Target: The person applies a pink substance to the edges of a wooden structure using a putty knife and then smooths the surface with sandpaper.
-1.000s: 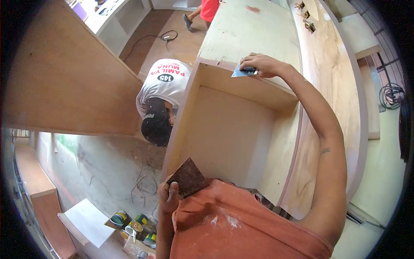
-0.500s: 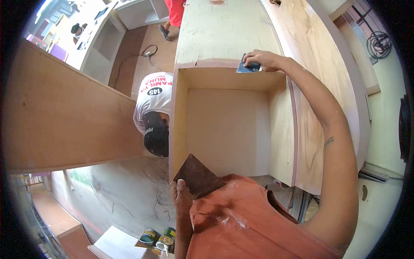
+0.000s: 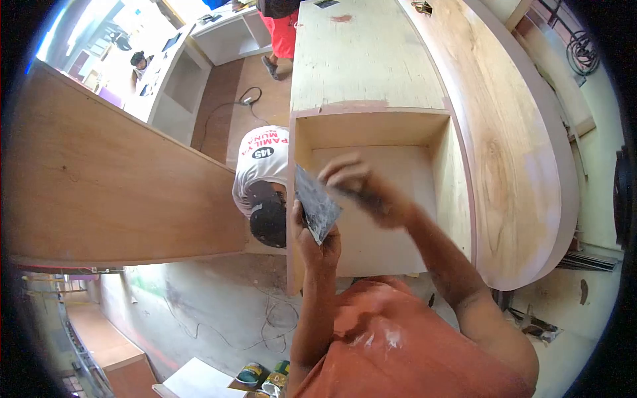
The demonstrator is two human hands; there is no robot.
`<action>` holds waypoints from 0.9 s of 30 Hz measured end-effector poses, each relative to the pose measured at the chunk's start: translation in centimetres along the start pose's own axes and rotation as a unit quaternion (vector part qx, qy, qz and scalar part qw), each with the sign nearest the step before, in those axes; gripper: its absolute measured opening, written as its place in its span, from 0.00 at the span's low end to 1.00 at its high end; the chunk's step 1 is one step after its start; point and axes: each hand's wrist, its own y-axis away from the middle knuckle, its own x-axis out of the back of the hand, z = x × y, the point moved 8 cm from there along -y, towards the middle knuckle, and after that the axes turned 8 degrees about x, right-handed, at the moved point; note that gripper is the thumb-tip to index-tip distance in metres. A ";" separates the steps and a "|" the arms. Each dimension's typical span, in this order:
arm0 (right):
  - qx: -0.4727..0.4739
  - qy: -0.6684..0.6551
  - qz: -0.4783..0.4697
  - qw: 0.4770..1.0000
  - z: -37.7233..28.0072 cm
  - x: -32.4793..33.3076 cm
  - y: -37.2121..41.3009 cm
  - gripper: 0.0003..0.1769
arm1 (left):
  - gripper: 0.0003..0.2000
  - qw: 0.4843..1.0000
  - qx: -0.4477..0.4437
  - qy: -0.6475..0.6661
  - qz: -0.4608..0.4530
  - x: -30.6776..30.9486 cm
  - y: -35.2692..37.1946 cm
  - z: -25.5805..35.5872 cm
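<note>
My left hand [image 3: 320, 247] grips a flat board [image 3: 318, 204] from below, its grey-smeared face turned up, over the left side of an open wooden box [image 3: 371, 118]. My right hand [image 3: 365, 189], smeared by motion, is over the box opening, just right of the board and apart from it. Its fingers are blurred, and whether it holds anything cannot be made out. The box has pale inner walls and a pinkish-brown rim. Beyond it lies a pale green-white wooden top [image 3: 368, 56].
A person in a white shirt [image 3: 263, 156] and dark cap crouches close left of the box. Another person in red shorts [image 3: 282, 34] stands farther back. A large brown panel [image 3: 126, 179] fills the left. Cans [image 3: 250, 373] and a cable [image 3: 249, 99] are on the floor.
My right hand has moved from the box's far rim, where it held a blue scraper, down-left towards the board. The board has been raised and tilted, now showing its smeared face. The view has shifted.
</note>
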 end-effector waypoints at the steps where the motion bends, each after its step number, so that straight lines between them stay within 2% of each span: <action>1: 0.003 -0.003 0.003 1.000 0.2 -1.5 0.2 0.20 | 0.17 1.000 -0.001 -0.005 0.001 -1.6 0.1 0.2; 2: 0.002 0.052 0.018 0.998 0.7 -2.3 0.5 0.20 | 0.20 0.988 -0.056 -0.110 0.093 -3.7 0.6 1.0; 3: 0.000 0.107 0.032 0.994 1.3 -2.6 0.8 0.20 | 0.23 0.954 -0.111 -0.211 0.182 -5.3 1.4 2.1; 4: 0.002 0.105 0.032 0.994 2.1 -1.7 0.7 0.20 | 0.23 0.953 -0.113 -0.212 0.182 -6.2 2.0 2.4; 5: 0.001 0.267 -0.118 0.956 3.8 -1.5 0.5 0.21 | 0.23 0.909 -0.130 -0.316 0.241 -6.6 3.5 3.4; 6: 0.000 0.416 -0.261 0.871 6.5 -1.0 0.1 0.21 | 0.23 0.848 -0.145 -0.415 0.295 -7.1 4.9 4.6; 7: -0.061 0.399 -0.271 0.874 9.6 1.1 -1.3 0.20 | 0.29 0.863 -0.117 -0.396 0.292 -7.3 5.6 4.3; 8: -0.124 0.379 -0.282 0.872 12.8 3.3 -2.8 0.19 | 0.29 0.862 -0.121 -0.394 0.296 -7.5 6.3 4.4; 10: -0.053 0.499 -0.266 0.823 16.2 6.9 -7.2 0.21 | 0.30 0.863 -0.110 -0.375 0.321 -7.3 7.3 4.4; 12: 0.005 0.526 -0.355 0.773 20.0 8.5 -10.2 0.21 | 0.29 0.866 -0.103 -0.356 0.337 -6.2 8.1 4.2; 13: 0.003 0.523 -0.355 0.775 21.7 9.3 -11.2 0.21 | 0.29 0.869 -0.094 -0.339 0.349 -5.3 8.6 4.1; 15: 0.004 0.494 -0.473 0.730 24.6 8.7 -11.3 0.22 | 0.29 0.862 -0.085 -0.346 0.361 -3.6 9.9 4.4; 17: -0.016 0.456 -0.506 0.732 24.6 8.7 -10.5 0.21 | 0.29 0.855 -0.071 -0.353 0.374 -1.2 11.4 4.8; 19: -0.053 0.419 -0.554 0.717 25.0 9.5 -8.8 0.20 | 0.29 0.869 -0.087 -0.290 0.391 1.6 13.0 5.1; 22: -0.051 0.416 -0.544 0.727 23.2 12.3 -7.0 0.21 | 0.29 0.871 -0.087 -0.230 0.425 3.2 14.1 4.7; 26: -0.118 0.430 -0.558 0.700 20.6 15.8 -5.0 0.25 | 0.30 0.889 -0.068 -0.239 0.385 2.4 13.0 4.0; 27: -0.132 0.433 -0.545 0.706 20.0 16.6 -4.5 0.29 | 0.30 0.894 -0.060 -0.241 0.373 1.9 12.5 3.7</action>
